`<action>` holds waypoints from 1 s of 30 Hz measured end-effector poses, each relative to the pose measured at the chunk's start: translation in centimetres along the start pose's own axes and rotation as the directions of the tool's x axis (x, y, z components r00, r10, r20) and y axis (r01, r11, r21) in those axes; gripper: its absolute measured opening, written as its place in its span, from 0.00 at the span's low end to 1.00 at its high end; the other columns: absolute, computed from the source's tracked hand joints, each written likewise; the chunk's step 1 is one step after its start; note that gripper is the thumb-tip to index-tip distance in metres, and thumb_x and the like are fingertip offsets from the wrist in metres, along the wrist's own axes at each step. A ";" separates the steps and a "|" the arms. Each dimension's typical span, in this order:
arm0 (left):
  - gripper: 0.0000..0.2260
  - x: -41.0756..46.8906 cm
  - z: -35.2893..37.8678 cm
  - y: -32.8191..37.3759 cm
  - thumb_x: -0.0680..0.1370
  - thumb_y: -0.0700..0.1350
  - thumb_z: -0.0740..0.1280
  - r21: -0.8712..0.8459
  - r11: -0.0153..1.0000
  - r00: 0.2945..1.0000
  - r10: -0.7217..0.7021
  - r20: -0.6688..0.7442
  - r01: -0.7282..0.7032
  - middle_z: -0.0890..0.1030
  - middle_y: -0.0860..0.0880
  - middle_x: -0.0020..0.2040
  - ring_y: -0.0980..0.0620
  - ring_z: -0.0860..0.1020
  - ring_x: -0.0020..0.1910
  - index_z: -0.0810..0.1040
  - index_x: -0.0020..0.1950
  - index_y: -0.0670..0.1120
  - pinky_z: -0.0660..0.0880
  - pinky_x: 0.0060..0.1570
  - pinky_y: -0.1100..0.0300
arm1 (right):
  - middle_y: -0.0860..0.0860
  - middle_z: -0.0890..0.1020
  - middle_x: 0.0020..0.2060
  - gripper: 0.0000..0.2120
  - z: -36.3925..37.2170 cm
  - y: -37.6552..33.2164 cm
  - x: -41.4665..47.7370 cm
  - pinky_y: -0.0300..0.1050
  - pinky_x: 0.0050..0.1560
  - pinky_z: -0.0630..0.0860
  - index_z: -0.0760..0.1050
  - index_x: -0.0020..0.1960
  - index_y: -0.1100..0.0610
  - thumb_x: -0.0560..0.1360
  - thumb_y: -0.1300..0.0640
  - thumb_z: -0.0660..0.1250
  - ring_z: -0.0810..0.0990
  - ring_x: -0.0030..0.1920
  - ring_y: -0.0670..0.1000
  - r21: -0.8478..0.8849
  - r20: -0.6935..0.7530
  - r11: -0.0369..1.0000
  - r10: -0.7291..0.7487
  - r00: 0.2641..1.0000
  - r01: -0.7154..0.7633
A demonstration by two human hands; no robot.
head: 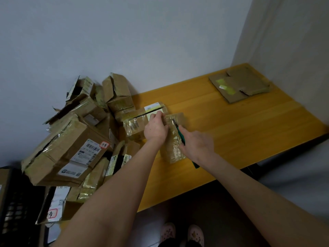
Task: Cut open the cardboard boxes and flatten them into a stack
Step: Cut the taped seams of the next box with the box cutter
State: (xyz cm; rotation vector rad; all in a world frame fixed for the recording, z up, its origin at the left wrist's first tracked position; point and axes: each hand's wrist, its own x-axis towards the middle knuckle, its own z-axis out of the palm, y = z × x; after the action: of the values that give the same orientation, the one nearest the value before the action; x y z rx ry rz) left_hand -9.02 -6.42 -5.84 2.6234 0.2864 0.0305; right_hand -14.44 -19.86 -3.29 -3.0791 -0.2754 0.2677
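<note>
A small taped cardboard box (173, 148) lies on the yellow wooden table (240, 125) in front of me. My left hand (156, 128) grips its far end, fingers curled over the edge. My right hand (197, 144) holds a green-handled utility knife (179, 133) with the blade tip on the box's taped top near the left hand. Flattened cardboard (240, 84) lies stacked at the table's far right corner.
A heap of several torn, taped boxes (71, 150) with shipping labels covers the table's left end against the wall. A black crate (16, 205) stands at the lower left. The table's front edge (195, 188) runs diagonally; my slippered feet (181, 232) show below it.
</note>
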 end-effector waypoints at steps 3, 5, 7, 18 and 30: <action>0.16 0.0 0.0 -0.1 0.76 0.47 0.70 -0.003 1.000 1.000 -0.008 0.002 0.008 0.74 0.49 0.62 0.43 0.78 0.55 0.72 0.62 0.50 0.69 0.40 0.56 | 0.47 0.72 0.30 0.26 -0.1 0.1 0.0 0.41 0.25 0.63 0.56 0.76 0.46 0.79 0.46 0.58 0.71 0.28 0.49 -0.019 0.000 1.000 -0.018 1.000 0.018; 0.16 -0.1 0.0 -0.2 0.76 0.48 0.70 -0.010 1.000 1.000 -0.006 0.003 0.006 0.74 0.48 0.62 0.43 0.78 0.55 0.72 0.62 0.50 0.70 0.41 0.56 | 0.47 0.71 0.30 0.26 0.0 0.1 0.0 0.41 0.25 0.62 0.57 0.75 0.46 0.79 0.45 0.59 0.70 0.27 0.48 -0.026 0.001 1.000 -0.017 1.000 0.017; 0.16 -0.1 0.0 -0.4 0.76 0.47 0.71 -0.015 1.000 1.000 -0.018 0.000 0.018 0.74 0.49 0.61 0.43 0.78 0.55 0.72 0.62 0.50 0.69 0.40 0.56 | 0.47 0.69 0.30 0.26 0.0 -0.1 0.0 0.41 0.25 0.61 0.59 0.75 0.45 0.78 0.45 0.60 0.69 0.28 0.49 -0.014 0.006 0.999 -0.029 1.000 0.029; 0.17 -0.6 0.0 -0.9 0.76 0.48 0.71 -0.001 1.000 1.000 -0.013 -0.012 0.013 0.74 0.48 0.61 0.43 0.77 0.56 0.72 0.62 0.49 0.69 0.41 0.56 | 0.48 0.75 0.35 0.15 0.7 0.4 -0.9 0.40 0.27 0.66 0.72 0.62 0.48 0.77 0.46 0.61 0.74 0.33 0.49 -0.012 0.234 0.998 -0.058 0.971 0.063; 0.18 0.5 -0.5 -1.3 0.77 0.44 0.69 0.019 0.994 0.993 -0.109 0.042 0.108 0.74 0.45 0.62 0.43 0.75 0.58 0.69 0.64 0.45 0.69 0.45 0.54 | 0.47 0.71 0.32 0.27 3.6 3.8 -3.2 0.40 0.25 0.63 0.60 0.70 0.44 0.74 0.48 0.64 0.71 0.30 0.47 0.207 0.256 0.971 -0.169 0.952 0.117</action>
State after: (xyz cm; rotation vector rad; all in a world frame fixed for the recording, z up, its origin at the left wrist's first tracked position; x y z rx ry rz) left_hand -8.84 -5.01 -6.02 2.6173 0.4155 -0.0647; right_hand -17.53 -24.12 -6.53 -2.8125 -0.4537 0.6710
